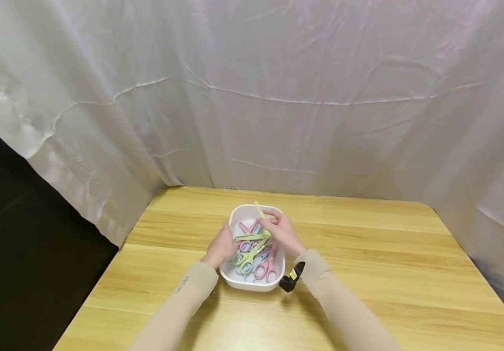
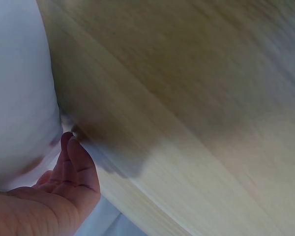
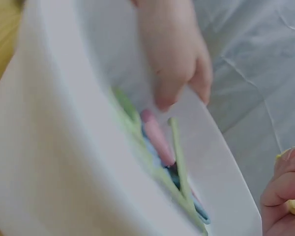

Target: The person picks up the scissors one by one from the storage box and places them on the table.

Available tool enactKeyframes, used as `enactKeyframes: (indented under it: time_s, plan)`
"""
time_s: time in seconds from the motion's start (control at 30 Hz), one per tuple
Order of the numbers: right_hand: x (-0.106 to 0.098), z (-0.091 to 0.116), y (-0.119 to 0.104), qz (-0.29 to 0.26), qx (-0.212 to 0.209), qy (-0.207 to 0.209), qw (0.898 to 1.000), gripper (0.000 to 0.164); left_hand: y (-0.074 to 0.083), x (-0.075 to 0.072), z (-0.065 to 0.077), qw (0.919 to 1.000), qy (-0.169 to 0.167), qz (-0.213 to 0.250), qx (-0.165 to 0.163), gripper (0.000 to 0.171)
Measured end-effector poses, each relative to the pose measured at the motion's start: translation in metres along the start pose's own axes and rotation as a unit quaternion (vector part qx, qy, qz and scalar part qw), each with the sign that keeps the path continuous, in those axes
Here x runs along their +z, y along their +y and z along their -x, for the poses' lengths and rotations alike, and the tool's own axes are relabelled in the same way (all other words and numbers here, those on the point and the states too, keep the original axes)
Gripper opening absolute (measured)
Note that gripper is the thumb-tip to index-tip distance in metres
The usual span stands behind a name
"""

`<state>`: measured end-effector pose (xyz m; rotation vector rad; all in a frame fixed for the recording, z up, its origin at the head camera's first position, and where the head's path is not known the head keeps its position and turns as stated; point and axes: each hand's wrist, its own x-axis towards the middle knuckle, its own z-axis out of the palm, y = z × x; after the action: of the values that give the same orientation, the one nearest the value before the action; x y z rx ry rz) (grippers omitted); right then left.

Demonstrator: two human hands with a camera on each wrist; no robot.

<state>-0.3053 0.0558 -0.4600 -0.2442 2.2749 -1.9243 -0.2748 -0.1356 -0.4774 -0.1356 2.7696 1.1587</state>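
A white plastic bin [image 1: 253,286] holds several pairs of scissors. My left hand [image 1: 223,246] grips the bin's left side, thumb over the rim; in the left wrist view its fingers [image 2: 81,164] lie along the outer wall. Over the bin's right side, my right hand [image 1: 281,230] pinches yellow scissors [image 1: 259,209]; one end sticks up past the fingers, and a yellow handle loop shows at the right wrist view's edge. Green scissors [image 1: 255,252] lie spread on top of the pile. Pink scissors [image 1: 272,260] lie by the right wall, with light blue scissors partly hidden beneath.
The bin stands on a wood-grain table [image 1: 366,273], near its middle. A pale curtain [image 1: 287,136] hangs behind and along the sides. Dark space lies past the table's left edge. A small black camera [image 1: 288,283] on my right wrist sits close beside the bin.
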Motion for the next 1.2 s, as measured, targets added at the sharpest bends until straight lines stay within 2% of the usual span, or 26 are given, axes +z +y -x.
enactKeyframes:
  time_s: [0.17, 0.27, 0.4, 0.7, 1.07, 1.2]
  plan:
    - [-0.009, 0.002, 0.000, -0.105, 0.043, 0.016, 0.993, 0.053, 0.003, 0.001, 0.001, 1.0000, -0.001, -0.005, -0.004, 0.077]
    - [-0.013, 0.003, 0.001, -0.174, 0.069, 0.012, 0.982, 0.054, 0.003, 0.001, 0.002, 0.9999, -0.003, -0.010, -0.003, 0.075]
    - [-0.019, 0.006, 0.004, -0.235, 0.083, -0.006, 0.968, 0.056, 0.002, 0.001, 0.002, 0.9999, -0.005, -0.014, 0.002, 0.071]
    - [-0.031, 0.010, 0.017, -0.259, 0.110, 0.003, 0.960, 0.054, 0.005, -0.001, 0.004, 0.9999, -0.007, -0.013, -0.001, 0.070]
    - [-0.048, 0.017, 0.029, -0.271, 0.079, -0.017, 0.959, 0.055, 0.005, 0.000, 0.002, 0.9998, -0.005, -0.018, -0.006, 0.073]
    - [-0.055, 0.020, 0.034, -0.276, 0.083, -0.018, 0.957, 0.052, 0.003, 0.001, 0.002, 0.9997, -0.006, -0.022, 0.000, 0.075]
